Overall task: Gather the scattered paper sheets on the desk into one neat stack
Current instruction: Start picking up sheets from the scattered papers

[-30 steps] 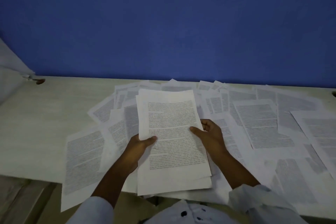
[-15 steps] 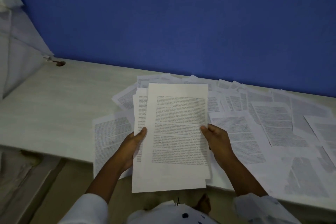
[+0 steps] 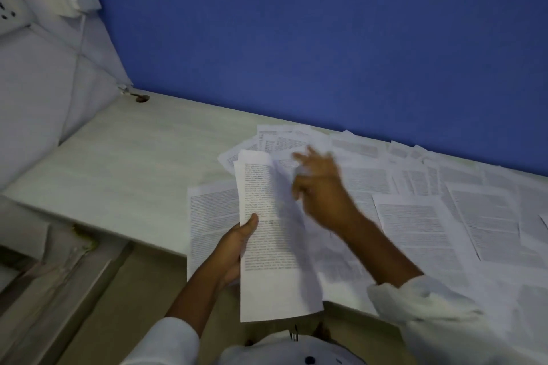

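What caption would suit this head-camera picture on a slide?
Left hand holds gathered sheets while right hand hovers over scattered papers on the desk.

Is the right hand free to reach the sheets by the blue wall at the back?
Probably yes. The right hand holds nothing, fingers spread just short of the back sheets, which lie uncovered. The left hand alone grips the gathered stack.
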`<action>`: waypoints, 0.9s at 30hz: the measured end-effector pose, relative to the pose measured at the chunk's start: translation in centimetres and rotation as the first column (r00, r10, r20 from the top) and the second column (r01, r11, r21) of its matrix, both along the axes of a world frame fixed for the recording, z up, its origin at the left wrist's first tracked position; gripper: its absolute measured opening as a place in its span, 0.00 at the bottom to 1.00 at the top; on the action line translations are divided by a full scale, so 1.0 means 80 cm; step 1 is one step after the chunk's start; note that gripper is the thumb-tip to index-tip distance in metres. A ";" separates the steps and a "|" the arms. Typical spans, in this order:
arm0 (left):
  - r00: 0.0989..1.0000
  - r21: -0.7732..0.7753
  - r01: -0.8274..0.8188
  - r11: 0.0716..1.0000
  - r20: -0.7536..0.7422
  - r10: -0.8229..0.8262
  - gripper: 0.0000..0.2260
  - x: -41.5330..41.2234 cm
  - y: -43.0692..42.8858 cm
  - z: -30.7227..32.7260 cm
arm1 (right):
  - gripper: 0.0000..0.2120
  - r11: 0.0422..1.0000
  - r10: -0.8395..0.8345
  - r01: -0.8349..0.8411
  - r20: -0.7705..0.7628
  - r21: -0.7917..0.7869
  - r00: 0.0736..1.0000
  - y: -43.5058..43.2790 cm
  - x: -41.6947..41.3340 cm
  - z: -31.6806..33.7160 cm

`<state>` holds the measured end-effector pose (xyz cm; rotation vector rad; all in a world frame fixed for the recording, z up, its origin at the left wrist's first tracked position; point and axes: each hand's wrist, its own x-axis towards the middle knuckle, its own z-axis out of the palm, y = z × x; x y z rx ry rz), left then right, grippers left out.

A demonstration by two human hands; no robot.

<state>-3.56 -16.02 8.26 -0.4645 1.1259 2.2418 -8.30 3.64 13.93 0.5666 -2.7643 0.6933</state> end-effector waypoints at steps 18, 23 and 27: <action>0.990 0.014 -0.080 0.997 -0.113 0.082 0.17 -0.053 0.038 0.022 | 0.39 0.614 0.096 0.630 0.837 -0.476 0.539 0.096 -0.008 -0.058; 0.974 -0.450 0.003 0.893 -0.199 -0.104 0.15 -0.066 0.064 0.017 | 0.19 0.395 0.497 0.659 0.752 -0.640 0.433 0.132 -0.016 -0.068; 0.976 -0.593 -0.139 0.793 -0.215 0.010 0.12 -0.069 0.079 0.014 | 0.19 0.489 0.374 0.512 0.700 -0.706 0.608 0.128 -0.033 -0.067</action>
